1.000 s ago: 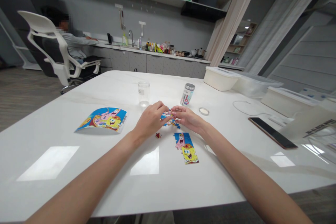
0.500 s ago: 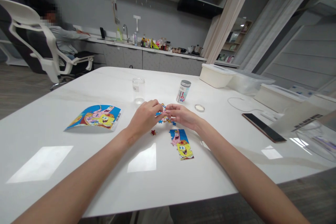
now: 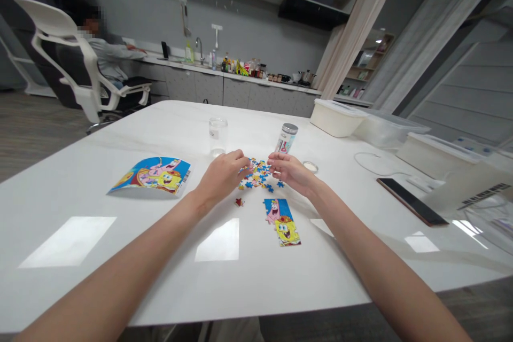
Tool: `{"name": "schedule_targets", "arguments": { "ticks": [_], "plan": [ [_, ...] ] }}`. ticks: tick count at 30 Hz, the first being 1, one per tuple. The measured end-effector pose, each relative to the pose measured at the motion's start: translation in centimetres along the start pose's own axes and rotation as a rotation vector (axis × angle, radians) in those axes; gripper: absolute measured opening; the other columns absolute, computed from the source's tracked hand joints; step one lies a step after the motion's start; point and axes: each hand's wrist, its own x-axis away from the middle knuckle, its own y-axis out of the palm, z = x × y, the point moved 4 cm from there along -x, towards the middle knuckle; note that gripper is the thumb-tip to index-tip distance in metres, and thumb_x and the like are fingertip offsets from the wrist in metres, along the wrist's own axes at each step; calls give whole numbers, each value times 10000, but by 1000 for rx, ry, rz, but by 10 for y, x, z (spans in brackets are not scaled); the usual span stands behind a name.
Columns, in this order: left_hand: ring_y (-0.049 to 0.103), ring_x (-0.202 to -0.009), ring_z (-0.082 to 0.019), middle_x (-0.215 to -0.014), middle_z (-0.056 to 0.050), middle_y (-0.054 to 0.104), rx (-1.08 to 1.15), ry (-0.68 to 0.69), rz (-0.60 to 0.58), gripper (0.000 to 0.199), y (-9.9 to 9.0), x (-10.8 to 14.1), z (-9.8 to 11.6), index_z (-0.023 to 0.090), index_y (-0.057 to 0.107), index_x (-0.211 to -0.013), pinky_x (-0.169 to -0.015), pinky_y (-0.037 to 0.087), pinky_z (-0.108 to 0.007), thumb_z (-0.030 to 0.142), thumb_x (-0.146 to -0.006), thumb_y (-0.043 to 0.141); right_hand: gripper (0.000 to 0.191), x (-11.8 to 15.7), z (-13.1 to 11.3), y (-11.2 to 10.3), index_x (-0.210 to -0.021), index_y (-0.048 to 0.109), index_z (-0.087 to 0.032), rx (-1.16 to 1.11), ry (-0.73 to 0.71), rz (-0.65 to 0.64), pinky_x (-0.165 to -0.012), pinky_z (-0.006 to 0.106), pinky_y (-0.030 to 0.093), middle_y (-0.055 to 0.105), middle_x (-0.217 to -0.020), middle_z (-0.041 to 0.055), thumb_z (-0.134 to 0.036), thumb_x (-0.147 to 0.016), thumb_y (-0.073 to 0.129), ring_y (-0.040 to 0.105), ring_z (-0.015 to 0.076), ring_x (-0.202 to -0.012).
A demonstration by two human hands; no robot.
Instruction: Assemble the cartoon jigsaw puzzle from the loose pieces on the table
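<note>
A pile of loose puzzle pieces [image 3: 258,175], mostly blue, lies on the white table between my hands. My left hand [image 3: 225,173] is at the pile's left edge with its fingers curled downward; its fingertips are partly hidden. My right hand [image 3: 292,172] hovers at the right edge, fingers bent and closed together, and whatever they hold is too small to make out. Nearer to me lies a joined puzzle section [image 3: 281,222] with a pink and a yellow cartoon figure. A single red piece [image 3: 239,202] sits left of it.
A curved picture sheet [image 3: 154,175] lies at the left. Behind the hands stand a clear jar [image 3: 218,136] and a silver-lidded canister [image 3: 287,138], with a round lid [image 3: 310,166] beside it. A phone [image 3: 411,201] and storage boxes [image 3: 337,117] are at the right. A person [image 3: 108,56] sits beyond the table.
My hands have moved apart, the right one to the right, so more of the loose pieces shows between them. The whole view has shifted slightly.
</note>
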Motion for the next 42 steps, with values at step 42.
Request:
{"name": "schedule_targets", "arguments": {
  "ticks": [42],
  "plan": [
    [594, -587, -111, -676, -17, 679, 850, -848, -278, 78, 18, 10, -44, 147, 698, -752, -505, 408, -201, 160, -691, 651, 247, -2, 8, -3, -768, 654, -198, 38, 78, -26, -540, 227, 410, 647, -756, -9, -202, -595, 830, 545, 91, -616]
  ]
}}
